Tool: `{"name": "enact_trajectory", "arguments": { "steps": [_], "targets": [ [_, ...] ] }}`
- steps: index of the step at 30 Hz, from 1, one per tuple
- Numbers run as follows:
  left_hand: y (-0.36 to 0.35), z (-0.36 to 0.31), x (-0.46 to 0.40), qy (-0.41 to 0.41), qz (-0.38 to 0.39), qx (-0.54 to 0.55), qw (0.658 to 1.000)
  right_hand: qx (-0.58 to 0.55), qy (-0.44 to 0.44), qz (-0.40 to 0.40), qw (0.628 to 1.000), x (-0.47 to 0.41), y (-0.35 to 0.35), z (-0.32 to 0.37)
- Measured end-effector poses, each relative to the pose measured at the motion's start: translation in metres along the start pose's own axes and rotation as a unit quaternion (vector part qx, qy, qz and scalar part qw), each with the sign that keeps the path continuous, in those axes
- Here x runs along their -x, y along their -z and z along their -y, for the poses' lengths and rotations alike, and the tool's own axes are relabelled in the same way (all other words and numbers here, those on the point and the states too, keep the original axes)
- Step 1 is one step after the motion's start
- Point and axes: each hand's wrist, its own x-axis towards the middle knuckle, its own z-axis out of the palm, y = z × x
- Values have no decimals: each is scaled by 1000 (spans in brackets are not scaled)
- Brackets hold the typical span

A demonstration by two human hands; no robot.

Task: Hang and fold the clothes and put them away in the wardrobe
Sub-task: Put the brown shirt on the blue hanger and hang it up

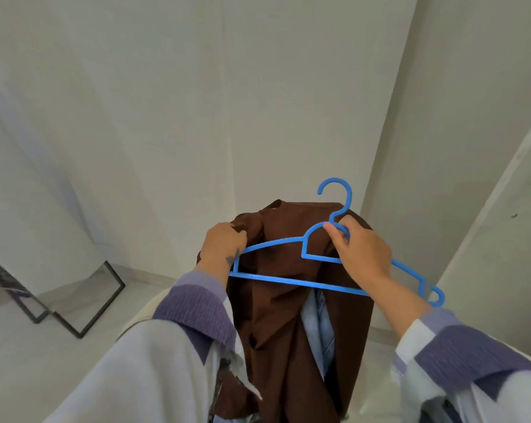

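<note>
A brown garment (285, 303) hangs in front of me, held up at chest height. My left hand (223, 242) pinches its upper left edge near the collar. A blue plastic hanger (291, 281) lies across the front of the garment, tilted down to the right, with its hook pointing up. My right hand (360, 251) grips the hanger at the neck just below the hook. A light blue denim piece (320, 328) shows behind the brown cloth.
White walls meet in a corner straight ahead. A black-framed mirror (84, 303) leans against the left wall on the pale floor. A white panel (502, 227) runs up the right side. More cloth lies bunched below my arms.
</note>
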Motion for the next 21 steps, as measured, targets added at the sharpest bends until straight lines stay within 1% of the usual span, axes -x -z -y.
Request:
{"name": "enact_trajectory", "arguments": {
  "steps": [5,8,12,15,16,19,21],
  "targets": [
    [4,18,-13,43,20,-24,999,23,-4,-14,1000,-15,14,-8],
    [3,19,-19,55,19,-39,998,39,-1,-41,998,-30,27,-11],
    [-11,9,-20,47,-19,-97,994,48,-20,-82,995,-49,40,-18],
    [-22,-4,-23,14,-97,-132,986,51,-36,-93,994,-57,40,-20],
    [-25,-7,-27,6,-95,-125,988,51,-41,-95,993,-58,38,-19],
    [-40,-15,-42,8,-19,-16,1000,48,-58,-92,993,-60,28,-19],
    [-50,-18,-49,16,-3,27,999,47,-67,-83,993,-59,21,-20]
  ]
}}
